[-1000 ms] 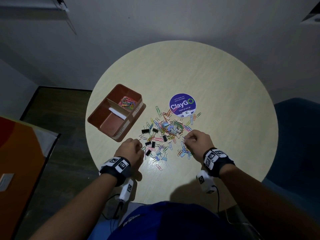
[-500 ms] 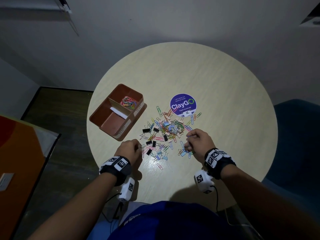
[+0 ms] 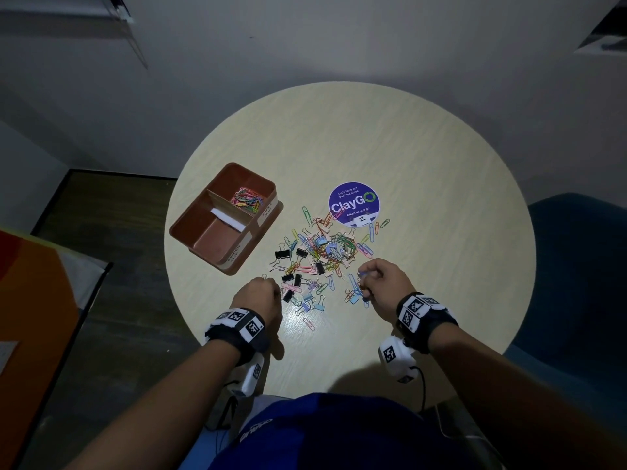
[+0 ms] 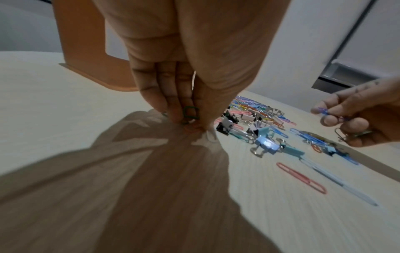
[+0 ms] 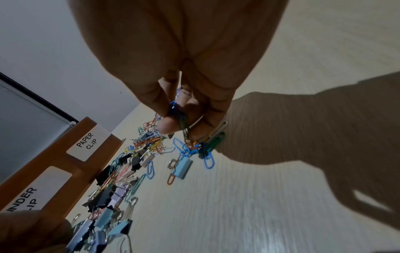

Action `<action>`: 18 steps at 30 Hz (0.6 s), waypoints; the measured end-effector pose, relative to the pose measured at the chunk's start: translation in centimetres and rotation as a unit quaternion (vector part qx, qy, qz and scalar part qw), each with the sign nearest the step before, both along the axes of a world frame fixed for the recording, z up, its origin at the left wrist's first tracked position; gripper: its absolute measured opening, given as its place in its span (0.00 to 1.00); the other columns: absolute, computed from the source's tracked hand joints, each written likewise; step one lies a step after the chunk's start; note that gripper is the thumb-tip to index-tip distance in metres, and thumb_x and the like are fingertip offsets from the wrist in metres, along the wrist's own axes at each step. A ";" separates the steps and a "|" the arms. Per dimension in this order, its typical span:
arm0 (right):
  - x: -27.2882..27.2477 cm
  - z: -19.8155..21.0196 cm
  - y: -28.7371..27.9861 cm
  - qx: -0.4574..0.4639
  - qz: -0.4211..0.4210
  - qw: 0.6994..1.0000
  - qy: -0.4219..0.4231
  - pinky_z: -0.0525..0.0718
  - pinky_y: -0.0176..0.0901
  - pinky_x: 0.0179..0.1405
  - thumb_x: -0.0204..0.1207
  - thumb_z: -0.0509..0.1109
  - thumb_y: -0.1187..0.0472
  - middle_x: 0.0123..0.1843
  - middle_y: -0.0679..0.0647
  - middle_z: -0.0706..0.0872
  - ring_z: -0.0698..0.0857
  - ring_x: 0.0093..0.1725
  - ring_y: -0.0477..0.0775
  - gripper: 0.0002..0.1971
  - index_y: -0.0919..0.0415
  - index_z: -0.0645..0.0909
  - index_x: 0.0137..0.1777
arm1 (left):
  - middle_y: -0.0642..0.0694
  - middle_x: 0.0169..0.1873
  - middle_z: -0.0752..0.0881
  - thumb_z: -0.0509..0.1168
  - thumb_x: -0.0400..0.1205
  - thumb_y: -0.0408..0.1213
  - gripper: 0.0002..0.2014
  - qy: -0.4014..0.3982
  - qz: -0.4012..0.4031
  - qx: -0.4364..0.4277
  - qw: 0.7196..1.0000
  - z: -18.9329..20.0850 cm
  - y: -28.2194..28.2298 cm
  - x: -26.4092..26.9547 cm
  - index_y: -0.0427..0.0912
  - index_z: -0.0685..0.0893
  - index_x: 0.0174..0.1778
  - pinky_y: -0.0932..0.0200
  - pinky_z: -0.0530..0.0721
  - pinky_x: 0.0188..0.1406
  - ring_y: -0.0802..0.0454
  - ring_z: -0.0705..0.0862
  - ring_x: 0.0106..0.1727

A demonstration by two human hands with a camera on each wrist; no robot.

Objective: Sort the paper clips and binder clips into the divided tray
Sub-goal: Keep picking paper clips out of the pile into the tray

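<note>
A mixed pile of coloured paper clips and binder clips (image 3: 319, 257) lies mid-table. The brown divided tray (image 3: 190, 232) stands to its left; its far compartment holds paper clips (image 3: 246, 200), its near compartment looks bare. My left hand (image 3: 259, 295) sits at the pile's near-left edge, fingertips down on the table, pinching paper clips, a green one (image 4: 190, 112) showing between them. My right hand (image 3: 381, 283) hovers at the pile's near-right edge and pinches several paper clips (image 5: 184, 123), blue and green among them, dangling over more clips on the table.
The round table (image 3: 424, 164) carries a purple ClayGO sticker (image 3: 354, 203) beyond the pile. Tray labels read PAPER CLIP (image 5: 86, 142) and BINDER CLIP (image 5: 28, 196). A lone pink paper clip (image 3: 308, 323) lies near me. A blue chair (image 3: 576, 266) stands right, an orange surface (image 3: 30, 317) left.
My right hand has lifted slightly and shifted right with clips pinched in it. The left hand has stayed at the pile's near-left edge, still gathering clips.
</note>
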State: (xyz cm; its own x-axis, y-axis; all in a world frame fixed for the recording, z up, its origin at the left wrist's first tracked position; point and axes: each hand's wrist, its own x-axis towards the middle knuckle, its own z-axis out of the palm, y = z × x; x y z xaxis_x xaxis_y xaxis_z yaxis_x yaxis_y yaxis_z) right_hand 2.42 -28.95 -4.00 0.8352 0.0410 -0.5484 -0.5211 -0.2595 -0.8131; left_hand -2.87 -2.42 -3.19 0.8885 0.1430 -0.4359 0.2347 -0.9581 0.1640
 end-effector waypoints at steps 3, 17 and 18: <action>0.1 0.0 0.1 0.020 -0.009 1.000 0.000 0.80 0.46 0.32 0.76 0.56 0.76 0.36 0.64 0.83 0.79 0.29 0.56 0.14 0.65 0.82 0.50 | 0.42 0.50 0.84 0.63 0.82 0.42 0.12 0.021 -0.030 0.031 0.999 -0.3 -0.3 0.3 0.44 0.87 0.57 0.52 0.86 0.47 0.43 0.84 0.49; 0.6 -0.3 -0.5 0.041 -0.004 0.999 -0.007 0.85 0.52 0.41 0.78 0.71 0.72 0.33 0.61 0.84 0.80 0.33 0.58 0.03 0.69 0.86 0.48 | 0.42 0.52 0.84 0.64 0.81 0.41 0.14 0.023 -0.088 0.058 0.994 -0.7 -1.0 0.1 0.41 0.81 0.61 0.53 0.83 0.48 0.43 0.83 0.52; 0.6 -0.1 -0.6 0.046 -0.004 0.999 -0.002 0.83 0.48 0.37 0.79 0.69 0.72 0.33 0.62 0.83 0.78 0.32 0.58 0.04 0.70 0.86 0.49 | 0.41 0.51 0.84 0.64 0.82 0.40 0.13 0.026 -0.080 0.048 0.995 -0.7 -1.0 0.2 0.41 0.80 0.60 0.53 0.83 0.48 0.43 0.83 0.51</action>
